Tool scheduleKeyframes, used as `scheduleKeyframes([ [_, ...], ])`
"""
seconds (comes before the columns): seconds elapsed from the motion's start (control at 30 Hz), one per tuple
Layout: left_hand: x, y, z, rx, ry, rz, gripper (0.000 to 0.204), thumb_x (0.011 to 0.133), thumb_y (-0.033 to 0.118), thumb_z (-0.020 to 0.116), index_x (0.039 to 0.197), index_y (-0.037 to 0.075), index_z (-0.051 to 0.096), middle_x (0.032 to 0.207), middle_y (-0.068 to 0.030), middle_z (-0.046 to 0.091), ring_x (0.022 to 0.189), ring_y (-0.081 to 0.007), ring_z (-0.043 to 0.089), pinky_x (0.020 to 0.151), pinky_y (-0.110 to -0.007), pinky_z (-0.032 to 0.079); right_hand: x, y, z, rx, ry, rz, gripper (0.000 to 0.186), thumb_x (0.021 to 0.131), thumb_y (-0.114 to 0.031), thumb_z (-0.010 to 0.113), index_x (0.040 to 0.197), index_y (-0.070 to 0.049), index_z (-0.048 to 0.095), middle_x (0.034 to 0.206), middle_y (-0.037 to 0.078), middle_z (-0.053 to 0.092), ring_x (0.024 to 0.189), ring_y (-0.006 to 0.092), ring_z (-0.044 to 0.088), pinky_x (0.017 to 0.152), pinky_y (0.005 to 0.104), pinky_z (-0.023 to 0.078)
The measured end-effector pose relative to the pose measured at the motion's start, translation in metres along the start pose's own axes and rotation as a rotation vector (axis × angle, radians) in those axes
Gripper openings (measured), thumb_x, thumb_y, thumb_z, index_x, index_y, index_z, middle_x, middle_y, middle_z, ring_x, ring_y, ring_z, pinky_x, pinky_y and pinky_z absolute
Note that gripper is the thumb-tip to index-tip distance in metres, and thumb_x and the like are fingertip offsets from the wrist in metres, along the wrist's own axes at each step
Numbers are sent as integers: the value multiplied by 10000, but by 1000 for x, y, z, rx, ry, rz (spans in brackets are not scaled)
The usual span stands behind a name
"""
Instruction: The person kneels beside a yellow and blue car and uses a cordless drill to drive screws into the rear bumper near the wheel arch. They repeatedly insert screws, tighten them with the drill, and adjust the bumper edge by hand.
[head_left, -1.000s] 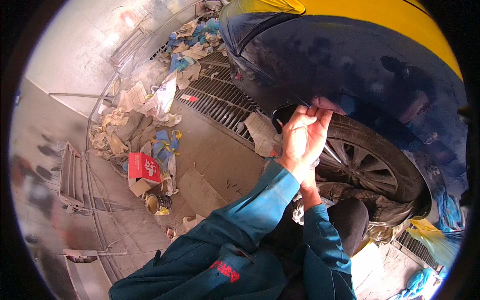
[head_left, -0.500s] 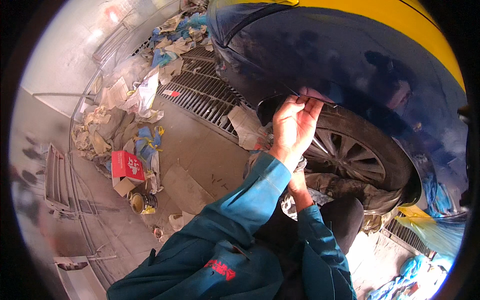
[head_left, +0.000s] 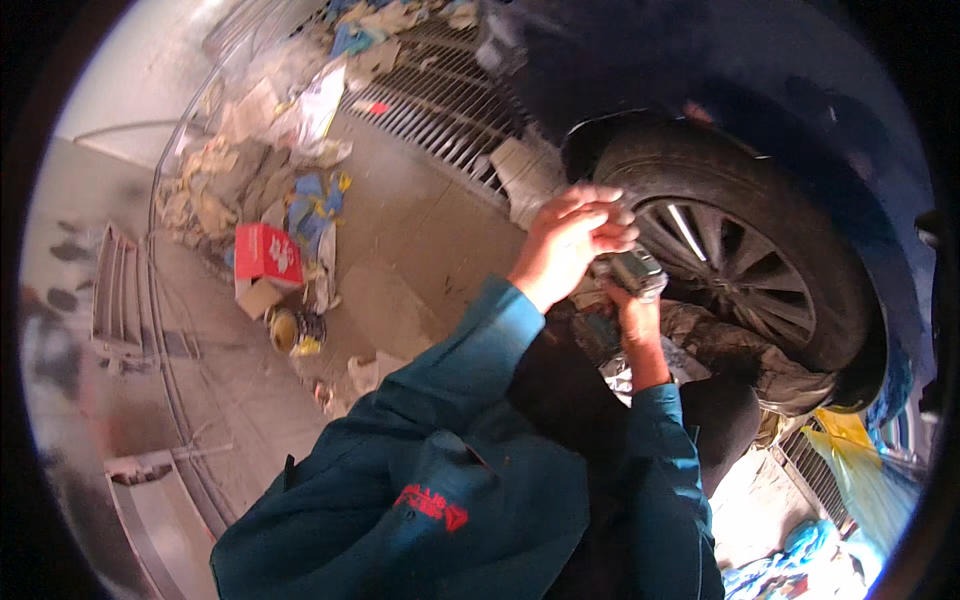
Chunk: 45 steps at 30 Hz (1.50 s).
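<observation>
My right hand [head_left: 638,318] is closed round a dark handheld tool with a grey, boxy end [head_left: 636,272]; its kind is not clear. Just above and left of that tool is my left hand [head_left: 568,243], its fingers bent and drawn together. Whatever may be between those fingertips is hidden. Beyond both hands stands a car wheel with a dark tyre [head_left: 850,250] and a spoked rim [head_left: 775,290]. Over the wheel curves the dark blue fender [head_left: 800,100], with its arch edge clear of both hands.
Dark crumpled sheeting [head_left: 735,350] lies below the wheel. Floor grating [head_left: 440,110] runs at the far left of it. Further left are crumpled paper [head_left: 235,185], a red box [head_left: 268,255] and an open can [head_left: 292,330]. Plastic film [head_left: 865,490] hangs at lower right.
My left hand has come away from the fender edge and down beside the tool. The tool in my right hand has come into sight. The view has tilted lower.
</observation>
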<state>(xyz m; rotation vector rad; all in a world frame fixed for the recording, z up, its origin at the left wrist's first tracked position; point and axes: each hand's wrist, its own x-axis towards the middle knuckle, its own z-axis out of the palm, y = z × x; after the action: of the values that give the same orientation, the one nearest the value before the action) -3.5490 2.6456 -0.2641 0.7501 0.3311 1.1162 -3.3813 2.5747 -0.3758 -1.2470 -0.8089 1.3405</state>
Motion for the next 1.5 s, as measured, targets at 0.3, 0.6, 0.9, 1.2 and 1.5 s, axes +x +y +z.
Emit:
scheduleKeyframes([
  [0.3, -208, -11, -317, 593, 1246, -394, 181, 998, 81, 707, 1146, -22, 696, 866, -146, 729, 699, -265, 735, 600, -387, 598, -20, 16, -12, -110, -5, 139, 298, 877, -103, 858, 1129, -7, 732, 853, 42, 716, 632, 153, 681, 557, 295, 494],
  [0.6, -213, -75, -355, 1643, 1058, -418, 204, 904, 149, 742, 1079, 45, 765, 1077, -215, 769, 1064, -447, 715, 932, -517, 576, -41, 10, -10, -218, 45, 132, 188, 926, -145, 809, 1059, -34, 736, 831, 56, 755, 694, 144, 699, 622, 297, 479],
  [0.9, -180, -72, -371, 1864, 706, -718, 227, 942, 127, 667, 1148, 62, 734, 1168, -245, 720, 1149, -426, 695, 963, -554, 560, -51, 3, -14, -165, 19, 189, 261, 842, -50, 827, 1093, -23, 758, 979, 69, 788, 869, 166, 730, 757, 329, 572],
  [1.2, -178, -55, -357, 1516, 872, -473, 257, 935, 108, 731, 1164, -8, 735, 1120, -210, 774, 1041, -358, 759, 887, -487, 605, -46, -1, -21, -308, -91, 233, 360, 873, -200, 870, 1195, -76, 765, 1071, 71, 795, 973, 155, 725, 857, 344, 588],
  [1.5, -62, 17, -96, 243, 479, -5, 191, 1059, 96, 693, 1230, 12, 690, 1093, -88, 725, 998, -252, 744, 909, -409, 632, -60, -47, -6, 75, -185, 9, 334, 885, -97, 869, 1190, -39, 746, 1029, 54, 803, 887, 130, 720, 775, 307, 571],
])
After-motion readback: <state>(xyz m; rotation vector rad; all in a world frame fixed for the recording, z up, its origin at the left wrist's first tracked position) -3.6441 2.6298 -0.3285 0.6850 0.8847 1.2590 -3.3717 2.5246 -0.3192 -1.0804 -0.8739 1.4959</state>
